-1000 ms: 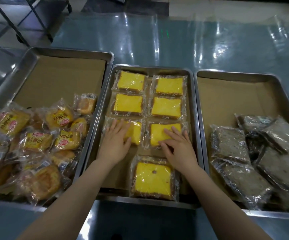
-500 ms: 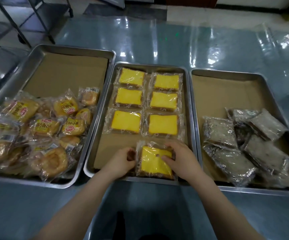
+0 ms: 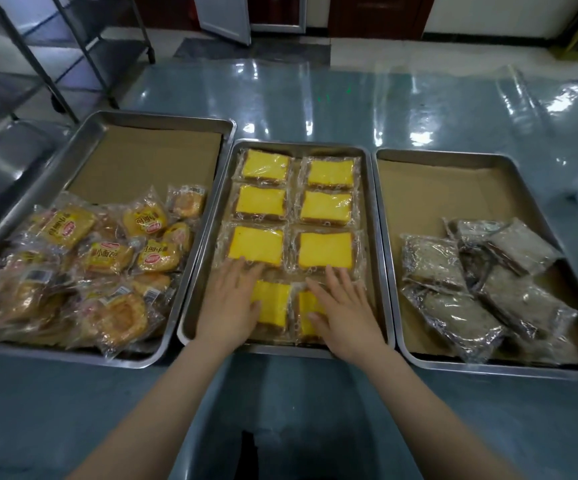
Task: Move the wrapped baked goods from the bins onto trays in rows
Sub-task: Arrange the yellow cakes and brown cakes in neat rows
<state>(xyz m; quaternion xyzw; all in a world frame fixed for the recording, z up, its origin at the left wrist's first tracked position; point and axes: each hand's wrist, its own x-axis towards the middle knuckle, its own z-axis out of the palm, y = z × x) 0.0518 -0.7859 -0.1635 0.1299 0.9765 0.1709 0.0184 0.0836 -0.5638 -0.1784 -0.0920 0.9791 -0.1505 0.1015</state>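
Head view, middle tray: the middle tray (image 3: 372, 216) holds six wrapped yellow cakes (image 3: 261, 203) in three rows of two, filling its far and middle part.
Head view, fourth row: two more wrapped yellow cakes lie side by side at the near end — the near-left cake (image 3: 273, 303) and the near-right cake (image 3: 306, 311), touching or nearly so.
Left hand: the left hand (image 3: 230, 303) lies flat, fingers spread, on the near-left cake; it presses and closes round nothing.
Right hand: the right hand (image 3: 344, 310) lies flat the same way on the near-right cake, its grip open, palm down.
Left tray: the left tray (image 3: 83, 133) carries a loose heap of wrapped buns (image 3: 107, 258) at its near end, the far half bare liner.
Right tray: the right tray (image 3: 450, 155) carries a heap of dark wrapped slices (image 3: 481, 282), also unsorted.
Worktop: all three trays stand on the glossy worktop (image 3: 315, 98).
Progress: the yellow cakes look finished bar squaring up this last row; buns and dark slices are left to do.
Change: half a second ago both hands gripped a single packet at the near edge — now two lie flat under open palms, and the view has drawn closer.
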